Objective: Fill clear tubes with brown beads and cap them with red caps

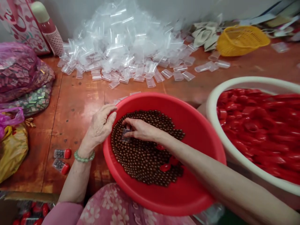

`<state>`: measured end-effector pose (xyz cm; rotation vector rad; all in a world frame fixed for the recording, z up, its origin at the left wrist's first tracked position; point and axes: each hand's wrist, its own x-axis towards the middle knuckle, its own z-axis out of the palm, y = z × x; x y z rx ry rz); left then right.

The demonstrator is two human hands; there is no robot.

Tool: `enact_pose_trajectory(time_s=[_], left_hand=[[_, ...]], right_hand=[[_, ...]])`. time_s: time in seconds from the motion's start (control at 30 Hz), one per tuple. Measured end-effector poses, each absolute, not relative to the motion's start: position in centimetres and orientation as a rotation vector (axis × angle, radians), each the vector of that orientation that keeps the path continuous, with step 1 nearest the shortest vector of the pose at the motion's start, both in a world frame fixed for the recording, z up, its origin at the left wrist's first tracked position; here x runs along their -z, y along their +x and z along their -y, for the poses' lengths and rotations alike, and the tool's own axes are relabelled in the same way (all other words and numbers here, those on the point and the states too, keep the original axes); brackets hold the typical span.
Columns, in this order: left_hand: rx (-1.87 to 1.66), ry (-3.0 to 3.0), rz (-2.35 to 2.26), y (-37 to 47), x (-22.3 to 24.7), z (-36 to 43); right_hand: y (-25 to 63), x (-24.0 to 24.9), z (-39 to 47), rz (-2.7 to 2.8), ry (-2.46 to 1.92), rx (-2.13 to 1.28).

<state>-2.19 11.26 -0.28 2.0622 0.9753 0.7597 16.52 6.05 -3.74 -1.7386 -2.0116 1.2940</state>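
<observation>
A red basin (201,134) holds many small brown beads (140,159), with a few red caps (165,167) lying among them. My right hand (138,129) reaches into the beads, its fingers closed on a clear plastic tube (126,135) that rests at bead level. At the basin's left rim is my left hand (100,125), fingers apart and holding nothing, a green bead bracelet on its wrist. Two filled tubes with red caps (62,153) lie on the wooden table to the left of that wrist.
Clear tubes (122,47) are heaped at the back. A white-rimmed tub (212,103) of red caps stands right, with a yellow basket (243,40) behind. Filled bags (17,72), a bottle (48,28) and a pink patterned bag (23,25) are at the left.
</observation>
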Motion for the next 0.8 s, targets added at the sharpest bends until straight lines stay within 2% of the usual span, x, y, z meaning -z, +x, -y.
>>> enact_pose_trajectory(time_s=[0.17, 0.33, 0.4, 0.53, 0.8], left_hand=[[-0.739, 2.254, -1.001, -1.4, 1.3, -9.9], [-0.741, 2.33, -0.985, -1.3, 1.9, -10.0], [-0.735, 2.341, -0.99, -1.3, 1.8, -10.0], [-0.689, 2.354, -1.023, -1.2, 1.4, -9.9], [-0.654, 2.416, -1.068, -1.1, 1.2, -9.7]], right_hand=[[18.1, 3.5, -5.9, 1.899, -1.698, -1.367], [21.6, 3.9, -7.0, 1.581, -1.864, -1.11], [22.0, 4.4, -7.3, 1.505, -1.903, -1.115], [20.1, 5.3, -6.5, 1.486, -1.853, -1.325], [15.6, 6.8, -2.8, 1.176, -1.614, -2.031]])
